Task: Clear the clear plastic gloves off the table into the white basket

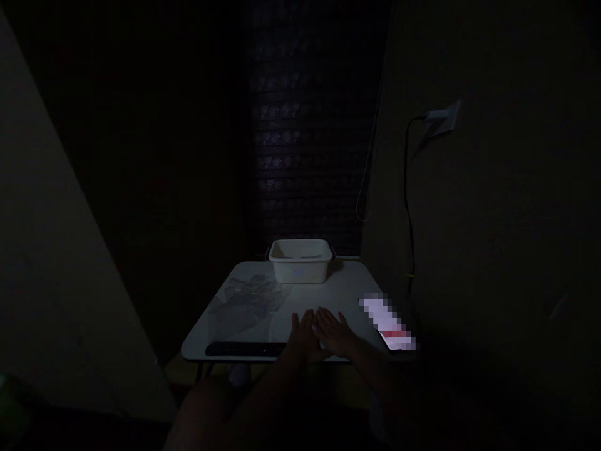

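In dim light, my left hand (305, 335) is over the front edge of a small white table (347, 282), its fingers stretched out and pointing away from me. My right hand (334, 333) lies beside it with fingers spread, overlapping or touching the left one. Nothing shows in either hand. A white rectangular basin (301, 269) stands at the table's back edge. Crumpled clear plastic (251, 300) covers part of the table's left side. A long dark flat object (244, 349) lies along the front edge, left of my hands.
A lit screen (387, 321), pixelated, lies at the table's right edge. On the right wall, a black cable (406, 181) hangs from a socket (441, 120). Dark window blinds (282, 138) with a looped cord are behind the table. My knee (201, 407) is below left.
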### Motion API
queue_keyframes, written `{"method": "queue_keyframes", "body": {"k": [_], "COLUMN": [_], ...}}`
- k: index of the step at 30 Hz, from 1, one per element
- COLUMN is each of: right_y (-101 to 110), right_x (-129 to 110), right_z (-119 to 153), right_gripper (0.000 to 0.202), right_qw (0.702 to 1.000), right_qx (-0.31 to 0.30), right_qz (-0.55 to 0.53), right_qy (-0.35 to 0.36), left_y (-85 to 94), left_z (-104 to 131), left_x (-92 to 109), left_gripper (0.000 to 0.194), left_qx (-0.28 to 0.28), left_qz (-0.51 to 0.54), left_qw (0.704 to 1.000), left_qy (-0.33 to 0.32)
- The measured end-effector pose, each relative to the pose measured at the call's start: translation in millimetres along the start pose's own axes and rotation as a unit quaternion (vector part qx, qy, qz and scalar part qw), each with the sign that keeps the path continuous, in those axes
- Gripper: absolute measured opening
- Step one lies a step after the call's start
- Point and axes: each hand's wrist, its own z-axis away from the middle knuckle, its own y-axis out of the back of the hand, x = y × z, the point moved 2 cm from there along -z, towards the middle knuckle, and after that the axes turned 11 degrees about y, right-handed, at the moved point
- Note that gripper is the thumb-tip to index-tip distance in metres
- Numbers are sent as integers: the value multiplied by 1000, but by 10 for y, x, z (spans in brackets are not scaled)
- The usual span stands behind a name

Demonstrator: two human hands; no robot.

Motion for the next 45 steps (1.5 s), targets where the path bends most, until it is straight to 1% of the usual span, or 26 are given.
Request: {"method": "queue_keyframes", "body": {"k": [7,11,14,16,18,20,21,23,25,28,32,34,35,37,38,41,43,45], "right_y": [21,29,45,68,102,133,146,153,148,155,188,207,216,234,242,259,265,263], "right_x": [-9,-21,11,71,158,262,308,376,393,370,334,322,318,313,311,299,283,273], "right_z": [0,-2,-54,-112,-168,-200,-206,-202,-196,-197,-199,-193,-189,-180,-176,-160,-151,-148], "right_gripper": [55,54,55,52,43,36,33,29,25,24,28,28,28,29,29,27,27,27], "right_qw": [1000,999,998,993,985,978,977,977,977,981,987,990,991,991,991,991,993,993], "right_qx": [-10,-16,-14,-4,23,53,69,76,73,84,93,90,88,83,80,71,72,80], "right_qz": [-15,-24,-58,-109,-165,-188,-176,-140,-133,-113,-69,-55,-50,-45,-45,-38,-22,-7], "right_qy": [-18,-18,-31,-38,-46,-80,-98,-141,-150,-136,-107,-96,-92,-96,-100,-105,-93,-84], "left_y": [9,13,18,32,56,88,107,144,184,244,281,274,264,236,221,183,154,118], "left_z": [4,12,25,44,75,113,132,164,184,189,170,154,144,115,96,33,-10,-47], "left_x": [8,19,25,18,-8,-55,-84,-146,-209,-298,-363,-368,-369,-378,-384,-402,-409,-414], "left_gripper": [75,75,73,70,67,62,59,54,49,40,28,25,25,28,30,36,36,34], "left_qx": [-17,-18,-6,10,15,7,5,-1,5,24,25,30,29,16,8,-11,-18,-17], "left_qz": [-10,-11,7,22,29,29,31,37,42,37,17,39,66,161,224,410,490,540], "left_qw": [1000,999,1000,999,999,999,999,999,999,997,992,990,988,974,960,894,853,823], "left_qy": [10,24,29,27,27,29,29,27,30,64,121,133,139,157,166,178,178,176]}}
